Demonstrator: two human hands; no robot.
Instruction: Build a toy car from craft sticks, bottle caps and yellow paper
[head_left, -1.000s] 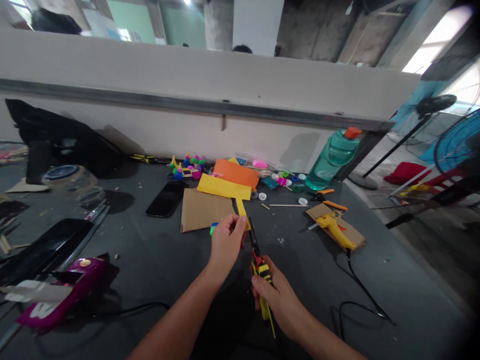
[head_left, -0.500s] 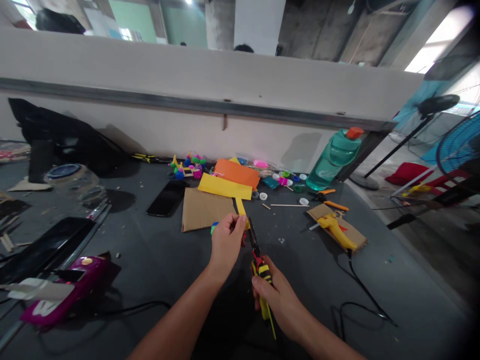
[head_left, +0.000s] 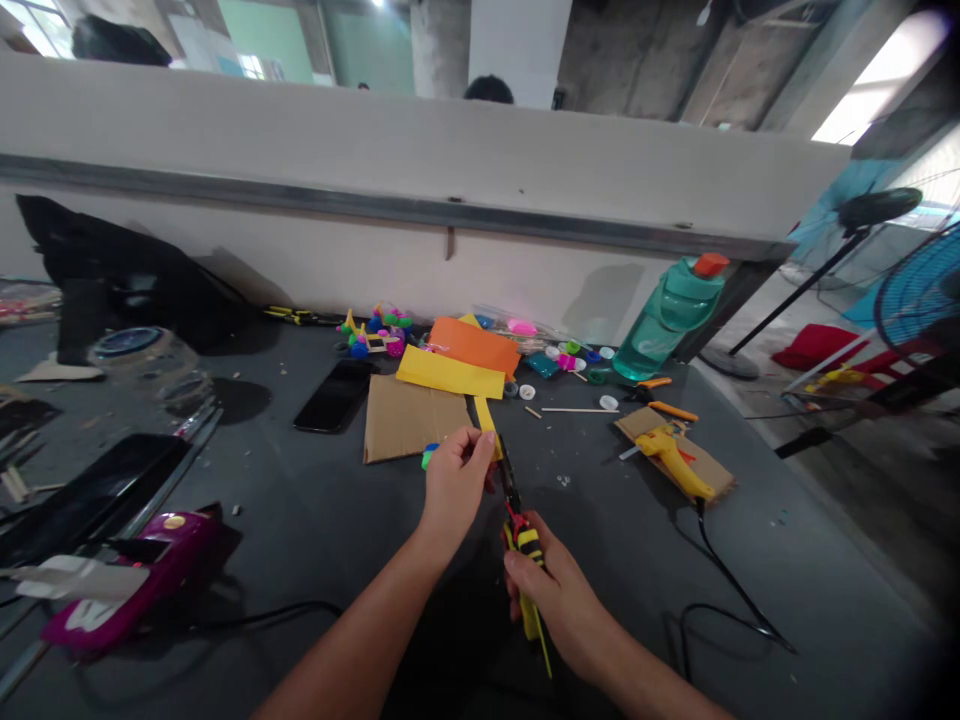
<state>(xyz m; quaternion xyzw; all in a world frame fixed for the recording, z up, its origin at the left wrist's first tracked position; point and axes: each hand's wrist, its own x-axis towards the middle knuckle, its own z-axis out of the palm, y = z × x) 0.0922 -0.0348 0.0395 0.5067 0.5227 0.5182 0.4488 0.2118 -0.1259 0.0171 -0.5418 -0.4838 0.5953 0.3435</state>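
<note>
Pinched between thumb and forefinger of my left hand (head_left: 456,478) is a narrow yellow paper strip (head_left: 484,414). My right hand (head_left: 551,580) grips the yellow-and-black handles of a pair of snips (head_left: 528,548). Their long dark blades point away from me and meet the strip's near end beside my left fingertips; how far the blades are apart is too small to tell. A small blue and green piece (head_left: 429,456) shows partly behind my left hand. Just beyond lie a cardboard sheet (head_left: 405,420), a wider yellow paper piece (head_left: 450,374) and orange paper (head_left: 476,345).
A yellow glue gun (head_left: 675,462) rests on cardboard at right, its cord trailing forward. Behind it stands a green bottle (head_left: 660,320). Bottle caps (head_left: 527,392) and a thin stick (head_left: 577,410) lie mid-table. Leftward are a phone (head_left: 335,396), a clear jar (head_left: 154,370) and a magenta device (head_left: 142,580).
My left hand has shifted very slightly to the right with the strip. My right hand and the snips stay almost still. Behind the partition, a person's head shows higher.
</note>
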